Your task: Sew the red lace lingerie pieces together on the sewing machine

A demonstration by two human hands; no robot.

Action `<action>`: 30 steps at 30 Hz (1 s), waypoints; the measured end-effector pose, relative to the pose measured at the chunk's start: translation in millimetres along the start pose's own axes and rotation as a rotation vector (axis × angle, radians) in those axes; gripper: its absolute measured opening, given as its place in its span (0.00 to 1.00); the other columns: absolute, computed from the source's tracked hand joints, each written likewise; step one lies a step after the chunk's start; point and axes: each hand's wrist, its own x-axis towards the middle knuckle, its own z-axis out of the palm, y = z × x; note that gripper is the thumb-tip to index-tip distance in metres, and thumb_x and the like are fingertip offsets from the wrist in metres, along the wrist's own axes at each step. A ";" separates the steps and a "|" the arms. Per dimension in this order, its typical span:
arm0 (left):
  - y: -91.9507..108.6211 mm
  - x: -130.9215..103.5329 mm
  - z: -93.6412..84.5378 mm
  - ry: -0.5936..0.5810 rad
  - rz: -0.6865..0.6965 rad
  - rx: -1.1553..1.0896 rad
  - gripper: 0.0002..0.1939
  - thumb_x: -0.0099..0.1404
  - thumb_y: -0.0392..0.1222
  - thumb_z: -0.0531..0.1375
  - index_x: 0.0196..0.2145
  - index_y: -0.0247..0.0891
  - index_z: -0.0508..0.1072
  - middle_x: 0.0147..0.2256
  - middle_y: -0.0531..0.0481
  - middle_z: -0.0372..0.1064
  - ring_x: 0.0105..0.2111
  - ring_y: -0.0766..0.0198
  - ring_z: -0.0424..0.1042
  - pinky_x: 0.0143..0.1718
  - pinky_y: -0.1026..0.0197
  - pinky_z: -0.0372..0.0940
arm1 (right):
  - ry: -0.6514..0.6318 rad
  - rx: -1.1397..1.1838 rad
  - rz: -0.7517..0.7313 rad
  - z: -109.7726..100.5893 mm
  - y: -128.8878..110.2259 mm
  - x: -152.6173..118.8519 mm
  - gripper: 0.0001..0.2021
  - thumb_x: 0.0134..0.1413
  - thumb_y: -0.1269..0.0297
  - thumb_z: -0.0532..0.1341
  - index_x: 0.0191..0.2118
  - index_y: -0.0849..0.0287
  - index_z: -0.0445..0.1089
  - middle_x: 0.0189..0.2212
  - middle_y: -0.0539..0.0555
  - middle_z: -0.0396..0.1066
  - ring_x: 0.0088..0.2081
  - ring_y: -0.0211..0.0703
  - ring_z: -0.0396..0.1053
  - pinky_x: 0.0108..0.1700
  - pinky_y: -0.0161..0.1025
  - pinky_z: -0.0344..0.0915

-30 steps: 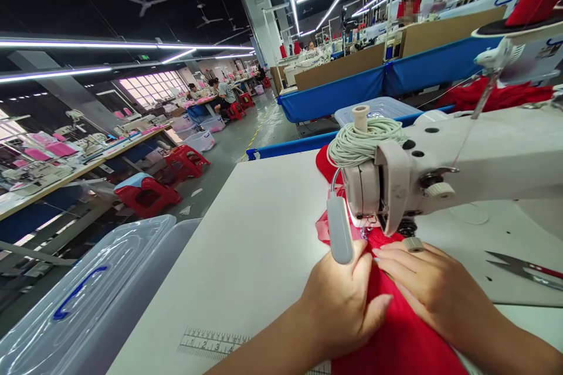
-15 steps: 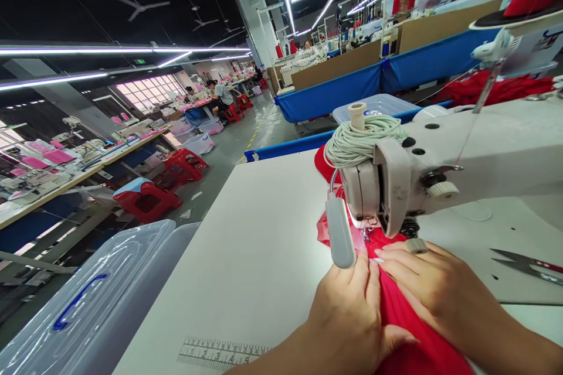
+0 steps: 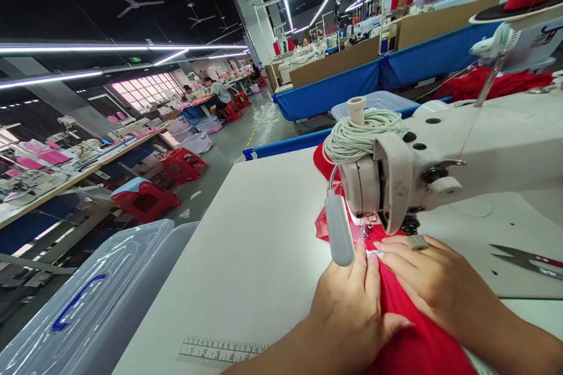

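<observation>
The white surface (image 3: 255, 228) is carrying red fabric (image 3: 409, 319) beneath the sewing machine (image 3: 497, 140). I am pressing the fabric with left fingers (image 3: 359, 272), unclenched, and right fingers (image 3: 402, 258), grip unclear.

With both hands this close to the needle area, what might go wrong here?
The left hand and right hand press the red fabric just before the presser foot, so a fingertip might get caught. The fabric's folds might also bunch or feed crookedly.
</observation>
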 end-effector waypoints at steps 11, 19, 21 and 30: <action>-2.1 1.6 -2.2 -0.075 -0.031 -0.010 0.34 0.71 0.61 0.49 0.56 0.25 0.67 0.54 0.33 0.68 0.53 0.45 0.69 0.49 0.50 0.69 | -0.040 -0.020 -0.013 5.7 5.8 -4.2 0.15 0.54 0.78 0.51 0.40 0.60 0.73 0.40 0.59 0.77 0.40 0.47 0.73 0.39 0.42 0.64; -0.5 8.0 -9.6 -0.085 -0.031 -0.005 0.29 0.67 0.57 0.58 0.53 0.28 0.69 0.50 0.33 0.71 0.49 0.46 0.71 0.43 0.51 0.72 | -0.040 -0.018 0.001 8.0 6.2 -5.4 0.16 0.54 0.78 0.50 0.39 0.60 0.73 0.38 0.58 0.77 0.36 0.44 0.73 0.38 0.42 0.63; -0.3 7.2 -8.3 -0.077 -0.033 -0.006 0.29 0.66 0.57 0.58 0.53 0.28 0.69 0.50 0.34 0.71 0.49 0.46 0.72 0.43 0.51 0.73 | -0.032 -0.019 0.003 8.3 6.2 -4.8 0.15 0.55 0.78 0.50 0.39 0.60 0.72 0.38 0.58 0.77 0.35 0.44 0.72 0.38 0.42 0.62; -2.9 8.7 -3.6 -0.045 -0.024 0.034 0.26 0.68 0.55 0.58 0.50 0.26 0.72 0.49 0.34 0.72 0.48 0.47 0.73 0.42 0.51 0.74 | -0.068 0.064 0.051 9.1 5.9 -3.9 0.14 0.58 0.77 0.49 0.39 0.59 0.71 0.39 0.57 0.76 0.42 0.46 0.72 0.43 0.42 0.60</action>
